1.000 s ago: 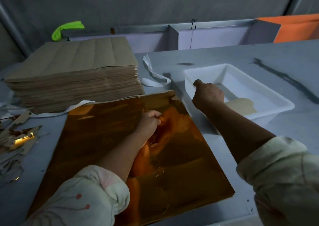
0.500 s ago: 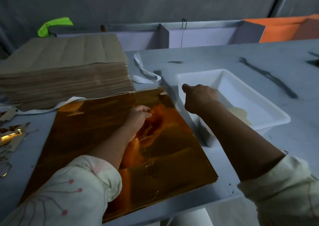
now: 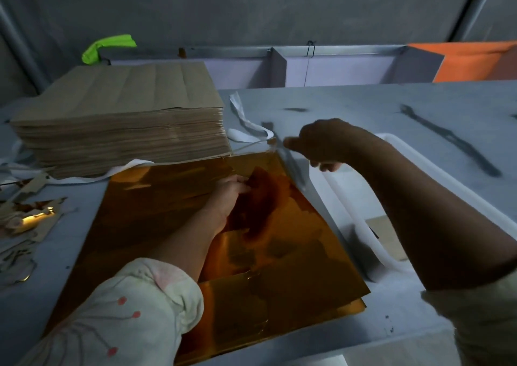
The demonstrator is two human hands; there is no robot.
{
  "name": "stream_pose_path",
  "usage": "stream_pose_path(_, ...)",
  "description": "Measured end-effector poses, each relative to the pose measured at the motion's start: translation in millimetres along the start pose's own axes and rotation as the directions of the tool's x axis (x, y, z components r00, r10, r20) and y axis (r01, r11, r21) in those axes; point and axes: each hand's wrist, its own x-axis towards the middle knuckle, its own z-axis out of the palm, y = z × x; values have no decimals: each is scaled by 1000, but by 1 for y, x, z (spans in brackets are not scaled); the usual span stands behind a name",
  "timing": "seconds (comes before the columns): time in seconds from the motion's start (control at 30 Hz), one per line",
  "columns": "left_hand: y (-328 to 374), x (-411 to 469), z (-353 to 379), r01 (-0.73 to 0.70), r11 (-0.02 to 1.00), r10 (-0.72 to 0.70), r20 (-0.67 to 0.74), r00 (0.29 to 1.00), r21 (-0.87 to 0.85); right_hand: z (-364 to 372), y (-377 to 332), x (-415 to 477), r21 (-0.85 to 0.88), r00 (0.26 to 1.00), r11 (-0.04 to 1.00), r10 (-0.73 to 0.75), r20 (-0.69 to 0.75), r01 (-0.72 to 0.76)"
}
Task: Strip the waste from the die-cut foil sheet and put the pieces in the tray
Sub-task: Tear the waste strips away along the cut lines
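Foil sheet (image 3: pixel 279 267) lies flat on the surface (image 3: pixel 363 108), beneath the left hand (image 3: pixel 229 195), whose fingers curl down onto its middle; whether they grasp anything cannot be told. At the sheet's far corner the right hand (image 3: pixel 327 144) is raised, pinching a thin waste strip (image 3: pixel 251 146) lifted off the far edge. The tray (image 3: pixel 361 228) sits under the right forearm. A brown sheet stack (image 3: pixel 120 125) stands beyond the left hand.
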Motion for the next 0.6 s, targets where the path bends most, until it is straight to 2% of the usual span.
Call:
stream_pose_path(0.07, -1, 0, -4, 9, 999, -10, -4, 1000, -41, 0, -15, 15, 265, 996, 963, -68, 60, 50)
stream_pose_path(0.17, -2, 0, -5, 4, 997, -3, 21, 1000, -80, 11, -24, 27, 427, 972, 902, -157, 174, 69)
stream_pose_path(0.3, -2, 2, -5, -20, 997, 22, 29, 999, -76, 35, -18, 41, 598, 986, 788, -165, -23, 146)
stream_pose_path(0.4, -3, 2, -6, -32, 998, 34, 24, 999, -62, 47, -4, 43, 668, 986, 727, -152, -71, 160)
stream_pose_path(0.53, -4, 4, -7, -46, 996, 47, 17, 999, -79, 42, 2, 38, 667, 972, 740, -210, 103, 89)
stream_pose_path(0.6, -5, 5, -5, -45, 996, 46, 3, 999, -77, 39, 0, 34, 653, 959, 751, -246, 141, 97)
